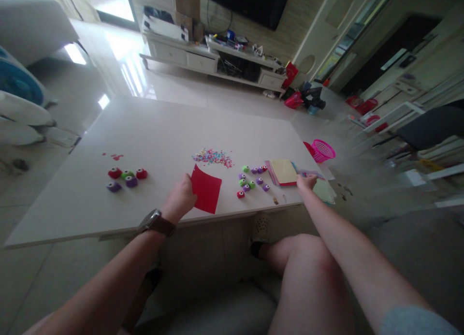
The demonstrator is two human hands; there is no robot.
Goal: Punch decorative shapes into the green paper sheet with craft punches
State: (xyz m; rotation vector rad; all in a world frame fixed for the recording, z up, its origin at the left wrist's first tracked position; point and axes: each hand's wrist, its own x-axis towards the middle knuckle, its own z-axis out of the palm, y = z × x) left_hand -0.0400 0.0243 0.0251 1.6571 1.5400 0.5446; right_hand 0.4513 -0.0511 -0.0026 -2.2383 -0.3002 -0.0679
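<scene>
My left hand [181, 197], a watch on its wrist, is closed on the left edge of a square sheet of red paper [206, 190], tilted near the table's front edge. My right hand [307, 182] rests at the right edge of a paper stack [283, 171] with a cream sheet on top. Its fingers look bunched; what they pinch, if anything, is unclear. A second pile of pale green paper [324, 190] lies right beside it. Between the hands sit several small red, green and purple craft punches [248, 184]. More punches [131, 181] stand left of my left hand.
Tiny coloured paper bits [213, 157] are heaped mid-table, and a few red scraps [116, 157] lie at the left. A small brown piece [276, 201] is near the front edge of the white table [203, 117]. Beyond its right end stands a pink basket [323, 151].
</scene>
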